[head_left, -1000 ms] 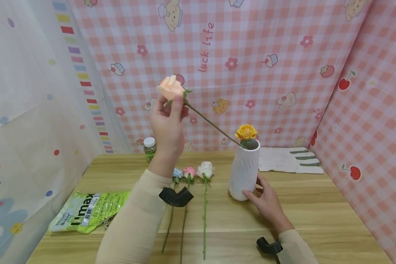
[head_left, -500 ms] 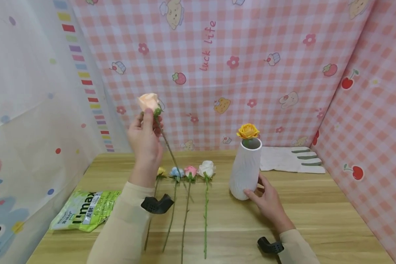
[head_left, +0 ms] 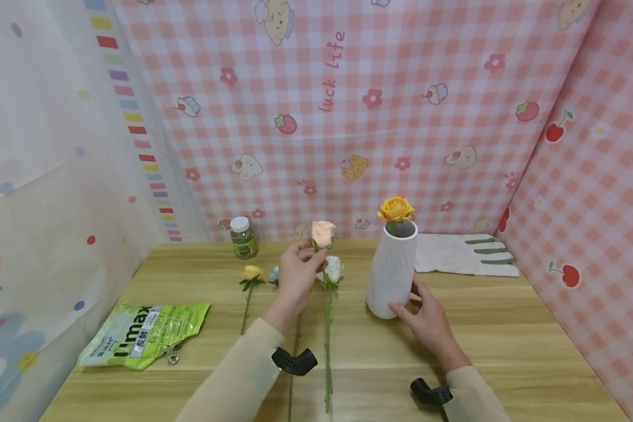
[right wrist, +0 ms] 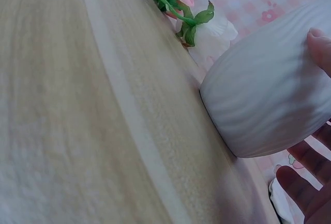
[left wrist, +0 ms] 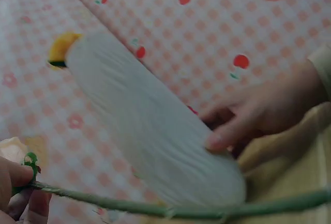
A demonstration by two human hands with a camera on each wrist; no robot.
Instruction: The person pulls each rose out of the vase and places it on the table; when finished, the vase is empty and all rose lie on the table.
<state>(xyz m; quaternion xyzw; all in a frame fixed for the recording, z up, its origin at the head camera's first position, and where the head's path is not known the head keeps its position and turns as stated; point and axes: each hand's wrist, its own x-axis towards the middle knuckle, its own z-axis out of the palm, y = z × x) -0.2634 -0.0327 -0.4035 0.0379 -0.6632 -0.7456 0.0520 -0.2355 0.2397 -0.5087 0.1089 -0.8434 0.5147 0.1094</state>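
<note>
My left hand pinches a peach rose just beneath its bloom. Its long green stem crosses the bottom of the left wrist view, and in the head view it overlaps the stem of a white rose. The upright white vase stands to the right, with a yellow-orange rose in its mouth. Low on the vase, my right hand grips its side, thumb in front and fingers partly hidden behind. A yellow rose and a blue flower lie left of my left hand.
A lidded jar stands at the back of the wooden table. At the left lies a green-and-white bag with a small metal piece beside it. White gloves lie behind the vase. Patterned cloth hangs behind.
The peach rose's stem end has left the vase mouth. My left hand first swung left with the rose, then came down and right over the row of flowers. My right hand stays on the vase.
</note>
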